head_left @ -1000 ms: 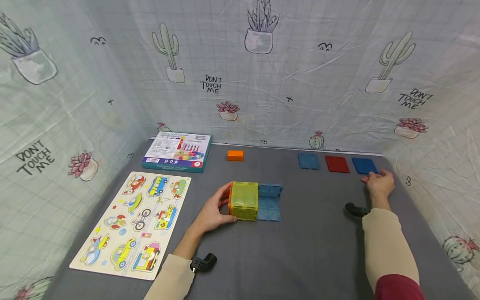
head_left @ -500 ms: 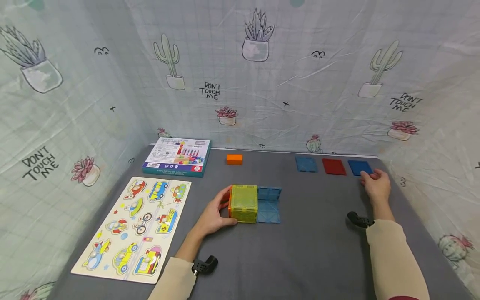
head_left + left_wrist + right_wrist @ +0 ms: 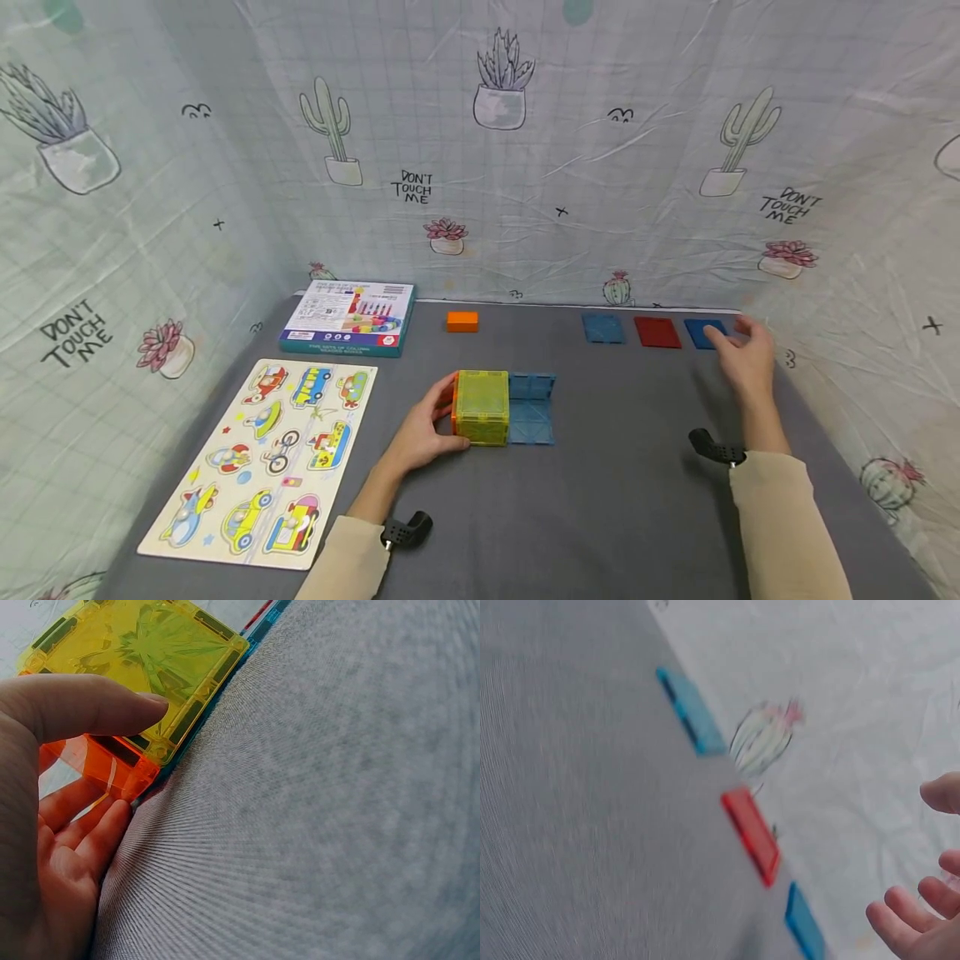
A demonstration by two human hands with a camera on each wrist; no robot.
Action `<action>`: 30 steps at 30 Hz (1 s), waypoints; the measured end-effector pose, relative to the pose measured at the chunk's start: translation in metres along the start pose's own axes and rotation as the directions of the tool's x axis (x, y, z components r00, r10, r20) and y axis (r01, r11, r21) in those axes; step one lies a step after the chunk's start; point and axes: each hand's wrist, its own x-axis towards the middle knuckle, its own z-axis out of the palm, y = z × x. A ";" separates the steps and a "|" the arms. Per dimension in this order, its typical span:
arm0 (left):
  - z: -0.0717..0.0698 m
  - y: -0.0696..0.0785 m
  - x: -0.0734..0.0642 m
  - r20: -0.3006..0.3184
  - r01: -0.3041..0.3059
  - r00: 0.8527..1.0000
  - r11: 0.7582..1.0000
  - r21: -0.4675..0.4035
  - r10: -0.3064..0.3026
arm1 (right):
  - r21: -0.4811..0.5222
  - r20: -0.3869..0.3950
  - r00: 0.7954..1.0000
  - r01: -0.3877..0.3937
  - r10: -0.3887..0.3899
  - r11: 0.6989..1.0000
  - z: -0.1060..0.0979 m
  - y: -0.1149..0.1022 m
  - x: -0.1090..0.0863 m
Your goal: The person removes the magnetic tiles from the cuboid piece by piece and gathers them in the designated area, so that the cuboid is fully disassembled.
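Observation:
A cube of see-through magnetic tiles (image 3: 483, 398), yellow on top and front and orange on its left side, stands mid-table. Blue magnetic tiles (image 3: 531, 421) join its right side, one flat and one upright at the back. My left hand (image 3: 422, 433) holds the cube from the left; in the left wrist view the thumb (image 3: 112, 709) lies across a yellow face and the fingers are by the orange side. My right hand (image 3: 748, 360) is raised near a dark blue tile (image 3: 699, 335), overlapping it in the head view. The right wrist view shows its fingers apart with nothing between them.
A red tile (image 3: 657, 332) and a lighter blue tile (image 3: 603, 328) lie left of the dark blue one, along the back edge. An orange block (image 3: 462, 322) sits at the back. On the left are a boxed toy set (image 3: 347, 318) and a wooden vehicle puzzle board (image 3: 258, 467).
My right hand has lifted away from the dark blue tile's near corner, and its fingers have spread. The left hand stays on the cube. The head view has shifted slightly.

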 end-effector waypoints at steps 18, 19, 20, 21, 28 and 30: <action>-0.001 0.012 -0.001 0.021 0.005 1.000 1.000 -0.028 -0.004 | 0.241 -0.034 0.990 0.144 -0.140 0.960 0.010 -0.059 -0.063; 0.000 0.006 0.000 0.016 0.005 1.000 1.000 -0.029 -0.005 | 0.254 -0.027 0.988 0.152 -0.150 0.955 0.011 -0.060 -0.066; 0.001 0.004 0.001 0.011 0.003 1.000 1.000 -0.029 -0.003 | 0.260 -0.020 0.987 0.158 -0.158 0.953 0.011 -0.061 -0.068; 0.001 0.003 0.000 0.008 0.001 1.000 1.000 -0.030 -0.001 | 0.263 -0.015 0.986 0.166 -0.168 0.950 0.012 -0.062 -0.071; 0.001 0.003 0.000 0.001 0.000 1.000 1.000 -0.021 0.000 | 0.270 -0.016 0.968 0.245 -0.249 0.931 0.018 -0.067 -0.084; 0.000 0.003 0.000 -0.003 0.003 1.000 1.000 -0.010 -0.003 | 0.291 -0.021 0.961 0.271 -0.277 0.918 0.019 -0.069 -0.087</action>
